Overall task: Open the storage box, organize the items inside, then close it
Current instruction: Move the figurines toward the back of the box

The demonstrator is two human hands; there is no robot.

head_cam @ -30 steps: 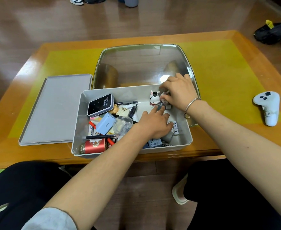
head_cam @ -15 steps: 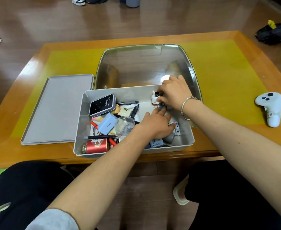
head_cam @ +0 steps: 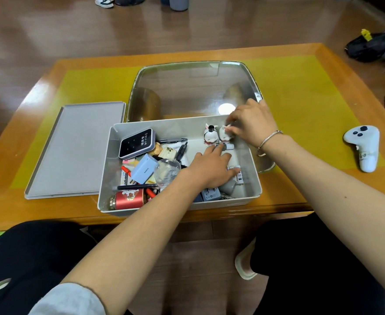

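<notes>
Right hand has now stood a second rabbit figurine beside the first, apparently still pinching it; left hand rests flat, open, among the grey box's clutter.

The black-faced device in the box reads "WI-FI6".

Storage box: pale grey. Lid: matching grey. Table: orange-brown wood with a yellow-green mat. Inside the box: red tin with white pattern, light blue charger, black-faced Wi-Fi device, white-and-black rabbit figurine. Controller: white.
</notes>
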